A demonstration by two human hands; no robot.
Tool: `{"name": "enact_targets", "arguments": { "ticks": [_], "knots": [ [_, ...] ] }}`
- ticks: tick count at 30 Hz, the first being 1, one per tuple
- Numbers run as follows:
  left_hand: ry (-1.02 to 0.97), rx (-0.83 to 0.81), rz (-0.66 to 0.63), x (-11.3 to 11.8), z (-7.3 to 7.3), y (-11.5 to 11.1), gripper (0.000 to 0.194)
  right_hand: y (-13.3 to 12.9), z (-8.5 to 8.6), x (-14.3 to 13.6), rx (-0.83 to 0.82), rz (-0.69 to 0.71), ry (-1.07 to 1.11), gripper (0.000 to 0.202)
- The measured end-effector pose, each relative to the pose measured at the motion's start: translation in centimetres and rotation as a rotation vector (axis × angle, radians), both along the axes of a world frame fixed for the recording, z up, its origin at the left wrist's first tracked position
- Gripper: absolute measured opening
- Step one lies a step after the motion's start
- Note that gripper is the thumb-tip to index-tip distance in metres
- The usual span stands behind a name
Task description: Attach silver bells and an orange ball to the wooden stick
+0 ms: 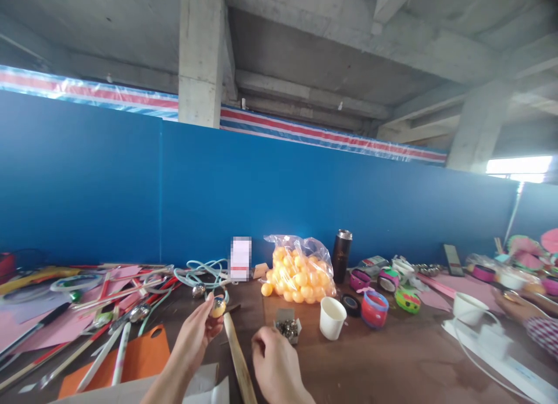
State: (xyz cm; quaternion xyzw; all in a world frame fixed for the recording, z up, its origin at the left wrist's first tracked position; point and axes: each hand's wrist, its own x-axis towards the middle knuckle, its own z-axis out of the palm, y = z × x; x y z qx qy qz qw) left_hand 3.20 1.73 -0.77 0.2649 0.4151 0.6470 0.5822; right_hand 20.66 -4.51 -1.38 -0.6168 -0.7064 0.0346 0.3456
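My left hand point(198, 334) is closed around a small shiny ball point(218, 306), silvery with a yellowish patch, held above the table between thumb and fingers. My right hand point(276, 357) is low over the table with its fingers curled; their tips are hidden, so anything in them cannot be made out. Just beyond it is a small open box point(288, 327) full of little metal pieces, too small to name. A wooden stick point(239, 357) lies between the two hands. Right of the box stands a white paper cup point(332, 318).
A clear bag of orange balls point(300, 276) stands at the back, beside a dark thermos point(342, 256). Sticks, pink paper and an orange sheet point(135, 357) crowd the left. A power strip point(497, 351) and a co-worker's arm point(538, 328) are at the right.
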Motion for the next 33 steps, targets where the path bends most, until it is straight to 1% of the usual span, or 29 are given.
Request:
{"name": "enact_targets", "arguments": {
  "ticks": [3,6,8,12,17,21,25,33],
  "knots": [
    [0.029,0.006,-0.015,0.0,-0.2,0.1,0.032,0.7,0.6,1.6,0.052,-0.144,-0.029,0.017],
    [0.037,0.002,-0.028,0.0,-0.2,0.1,0.032,1.4,0.8,3.3,0.020,-0.263,-0.026,0.015],
    [0.041,-0.007,-0.031,0.1,-0.2,0.1,0.033,1.6,0.6,4.1,-0.007,-0.299,-0.028,0.013],
    [0.047,-0.013,-0.033,0.1,-0.4,-0.1,0.036,1.9,0.1,4.7,-0.041,-0.306,-0.047,0.010],
    [0.057,-0.014,-0.033,0.1,-0.5,0.0,0.036,2.2,-0.2,4.7,-0.048,-0.311,-0.053,0.015],
    [0.039,-0.014,-0.045,0.2,-0.5,0.2,0.037,2.6,-0.4,4.8,-0.058,-0.329,-0.039,0.011],
    [0.053,-0.016,-0.057,0.4,-0.5,0.0,0.037,2.8,-0.7,4.9,-0.049,-0.324,-0.019,0.008],
    [0.082,-0.008,-0.063,0.4,-1.0,0.4,0.041,2.9,-0.9,4.7,-0.004,-0.302,0.040,0.010]
  ]
}}
